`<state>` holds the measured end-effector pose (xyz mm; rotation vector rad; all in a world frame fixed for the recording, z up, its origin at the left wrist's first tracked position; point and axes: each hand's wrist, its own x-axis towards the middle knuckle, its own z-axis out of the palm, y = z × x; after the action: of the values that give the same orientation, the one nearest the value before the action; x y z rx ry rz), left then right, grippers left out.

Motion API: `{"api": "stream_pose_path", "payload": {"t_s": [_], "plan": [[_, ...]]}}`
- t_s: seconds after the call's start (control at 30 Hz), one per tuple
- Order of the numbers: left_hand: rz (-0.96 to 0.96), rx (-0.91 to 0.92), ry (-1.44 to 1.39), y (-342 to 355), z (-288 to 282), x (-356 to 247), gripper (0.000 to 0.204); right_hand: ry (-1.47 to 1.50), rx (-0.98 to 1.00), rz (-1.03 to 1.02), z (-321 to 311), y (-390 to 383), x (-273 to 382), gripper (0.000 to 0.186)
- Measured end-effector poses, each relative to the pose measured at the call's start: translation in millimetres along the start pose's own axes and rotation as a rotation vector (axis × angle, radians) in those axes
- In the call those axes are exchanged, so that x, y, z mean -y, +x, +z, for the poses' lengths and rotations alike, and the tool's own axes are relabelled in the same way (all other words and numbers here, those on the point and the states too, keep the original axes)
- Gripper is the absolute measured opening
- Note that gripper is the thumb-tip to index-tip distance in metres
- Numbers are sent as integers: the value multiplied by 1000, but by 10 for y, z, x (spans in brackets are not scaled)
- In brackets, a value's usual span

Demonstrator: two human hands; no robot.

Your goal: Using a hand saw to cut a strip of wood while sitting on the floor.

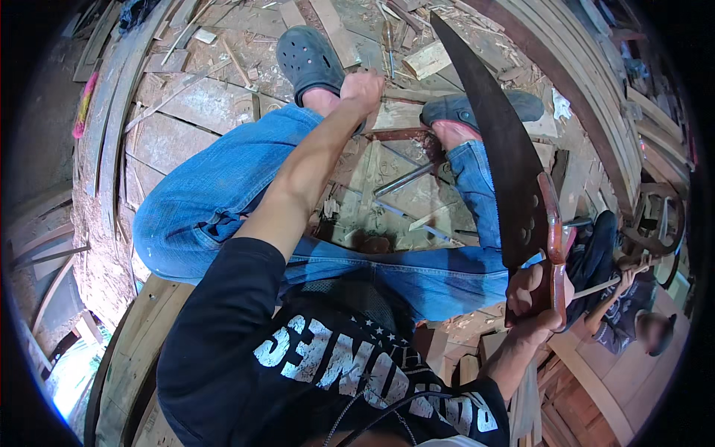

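Note:
My right hand (538, 305) is wrapped round the wooden handle of a large handsaw (506, 164), whose dark blade stands up along the right of the picture. My left hand (361, 93) reaches forward beside a grey clog (302, 59) on my foot, fingers curled at a strip of wood (406, 99) on the floor; exactly what they grip is hidden. Between my legs lie a short reddish-brown wooden piece (395, 134) and a metal-shafted tool (398, 182), among loose slats.
Long boards (566, 67) line the right, more planks (112, 112) the left. Wood scraps and shavings litter the wooden floor (171, 134). Another person (611, 320) sits at the lower right, holding a thin stick. A pink-and-yellow object (84, 104) lies at the far left.

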<state>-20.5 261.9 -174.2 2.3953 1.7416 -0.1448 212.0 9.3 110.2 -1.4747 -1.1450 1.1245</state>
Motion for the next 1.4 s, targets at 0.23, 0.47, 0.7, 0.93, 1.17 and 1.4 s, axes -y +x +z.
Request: {"api": "stream_pose_path", "payload": {"t_s": [0.23,0.47,0.7,0.93,1.17,1.4], "plan": [[-10,87,-5,-12,-29,33,21,293,295,-88,-101,-71,-169,83],[-4,60,-33,-6,-43,84,21,302,10,248,136,-109,-73,74],[45,48,-20,6,-20,105,20,340,120,296,251,-157,-336,63],[64,54,23,2,-33,6,19,397,193,383,384,-180,-454,53],[117,-102,-53,51,112,13,19,545,240,484,440,-169,-624,47],[94,22,53,111,44,-42,19,574,143,437,648,-159,-873,43]]}}
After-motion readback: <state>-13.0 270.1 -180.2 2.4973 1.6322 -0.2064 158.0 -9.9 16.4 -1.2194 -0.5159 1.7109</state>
